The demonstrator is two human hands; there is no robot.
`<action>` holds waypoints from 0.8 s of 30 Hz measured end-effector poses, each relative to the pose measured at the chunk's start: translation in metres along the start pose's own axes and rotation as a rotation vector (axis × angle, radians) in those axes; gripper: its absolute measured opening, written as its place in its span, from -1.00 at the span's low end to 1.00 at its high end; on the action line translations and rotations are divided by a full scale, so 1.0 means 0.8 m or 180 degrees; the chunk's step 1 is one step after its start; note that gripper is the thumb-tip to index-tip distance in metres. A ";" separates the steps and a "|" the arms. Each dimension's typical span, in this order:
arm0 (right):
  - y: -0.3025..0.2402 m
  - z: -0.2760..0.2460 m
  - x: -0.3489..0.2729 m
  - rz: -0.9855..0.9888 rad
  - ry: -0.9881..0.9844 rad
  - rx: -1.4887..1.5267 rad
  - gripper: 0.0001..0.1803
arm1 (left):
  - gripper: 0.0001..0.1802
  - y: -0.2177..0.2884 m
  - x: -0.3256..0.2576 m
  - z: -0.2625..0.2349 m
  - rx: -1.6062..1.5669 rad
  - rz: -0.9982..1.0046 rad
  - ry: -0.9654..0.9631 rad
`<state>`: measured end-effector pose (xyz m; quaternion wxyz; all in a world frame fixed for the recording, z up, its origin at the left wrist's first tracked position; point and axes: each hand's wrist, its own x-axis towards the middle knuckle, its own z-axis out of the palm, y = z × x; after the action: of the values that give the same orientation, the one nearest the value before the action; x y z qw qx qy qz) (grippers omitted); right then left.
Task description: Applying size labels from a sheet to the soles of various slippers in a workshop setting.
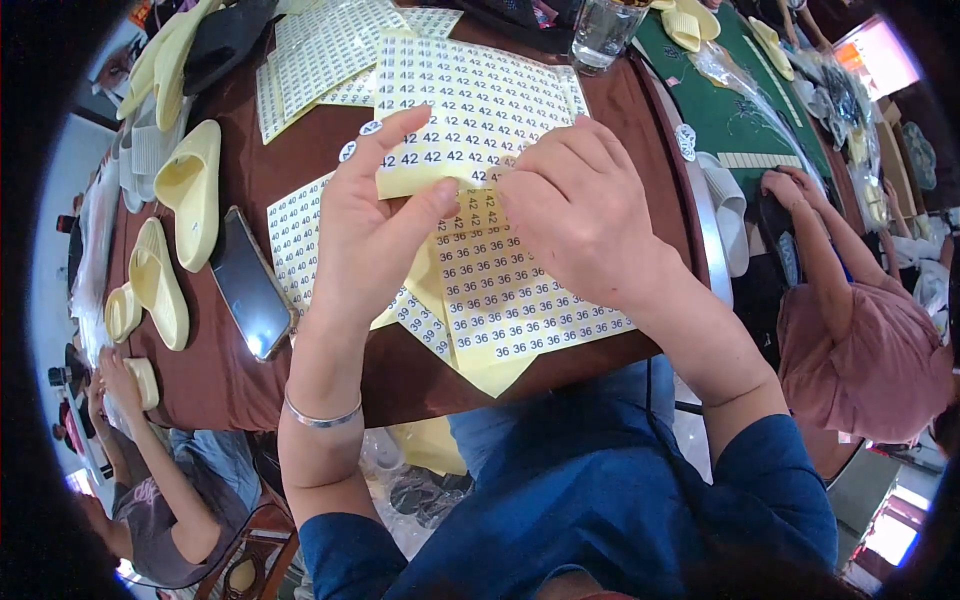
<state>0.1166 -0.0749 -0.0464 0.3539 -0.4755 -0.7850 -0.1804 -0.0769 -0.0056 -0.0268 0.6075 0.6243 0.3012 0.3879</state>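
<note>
A pale yellow sheet of small printed round stickers (460, 110) is raised over the table between my hands. My left hand (370, 210) grips it at the lower left, thumb on its bottom edge and index finger across its face. Two loose white round stickers (347, 152) cling to that index finger. The sheet's bottom row is bare at its left end. My right hand (585, 215) is closed in a pinch at the bottom edge, and its fingertips hide what lies between them. Underneath, other sticker sheets (530, 290) lie overlapped on the brown tablecloth.
A black phone (250, 285) and pale yellow slippers (188, 190) lie to the left. More sticker sheets (330, 50) are stacked at the far side, near a glass of water (607, 35). Co-workers sit left and right; a green table (700, 105) adjoins on the right.
</note>
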 end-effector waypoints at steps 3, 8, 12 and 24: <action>-0.001 0.004 -0.002 -0.0045 0.0004 -0.0106 -0.87 | -0.41 -0.005 0.000 0.004 0.0194 -0.0123 -0.0004; -0.004 0.004 -0.004 -0.0093 -0.0114 -0.0210 -0.87 | -0.37 -0.004 0.000 0.007 0.0297 -0.0011 0.0137; -0.004 0.009 -0.005 -0.0023 -0.0073 -0.0023 -0.88 | -0.37 -0.003 0.000 0.009 0.0046 -0.0168 0.0063; -0.009 0.006 -0.001 0.0061 0.0162 0.0153 -0.82 | -0.38 0.003 -0.002 0.008 -0.0013 -0.0215 0.0065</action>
<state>0.1086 -0.0760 -0.0498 0.3867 -0.4696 -0.7752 -0.1701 -0.0724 -0.0109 -0.0244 0.6184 0.6085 0.3275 0.3741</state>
